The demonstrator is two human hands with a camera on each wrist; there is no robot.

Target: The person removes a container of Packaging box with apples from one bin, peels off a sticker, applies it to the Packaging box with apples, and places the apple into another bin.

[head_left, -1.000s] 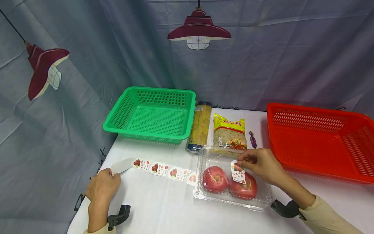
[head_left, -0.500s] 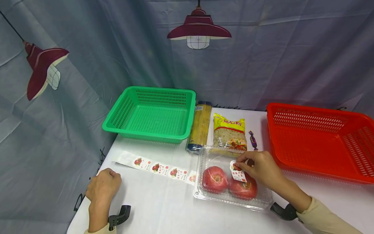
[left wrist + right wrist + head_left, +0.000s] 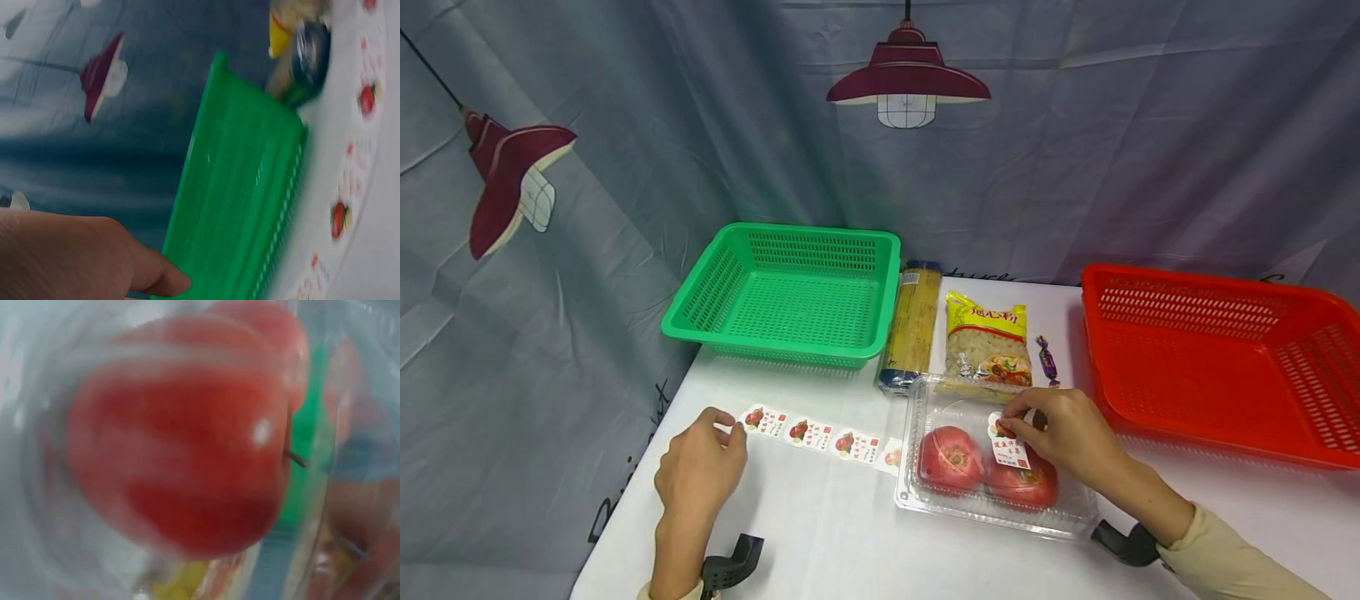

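Note:
My right hand (image 3: 1067, 425) pinches the upper end of a white fruit label (image 3: 1009, 446) over the lid of a clear plastic box (image 3: 910, 497). How firmly the label touches the lid cannot be told. Inside the box sit two red apples (image 3: 951, 458); one apple (image 3: 181, 437) fills the right wrist view, stem visible. My left hand (image 3: 703, 467) hovers at the left end of a label strip (image 3: 808, 435), thumb and forefinger slightly apart, covering the blank end. In the left wrist view, the strip (image 3: 356, 181) runs beside the left hand (image 3: 75, 256), blurred.
A green basket (image 3: 782, 343) stands at the back left, a red basket (image 3: 1217, 433) at the right. Between them lie a pack of noodles (image 3: 913, 325), a yellow bag of pasta (image 3: 988, 337) and a purple-wrapped candy (image 3: 1047, 360). A grey curtain hangs behind.
My left hand first drew back from the strip's curled end, which dropped flat, then moved right and up over it. The right hand keeps the label at almost the same spot.

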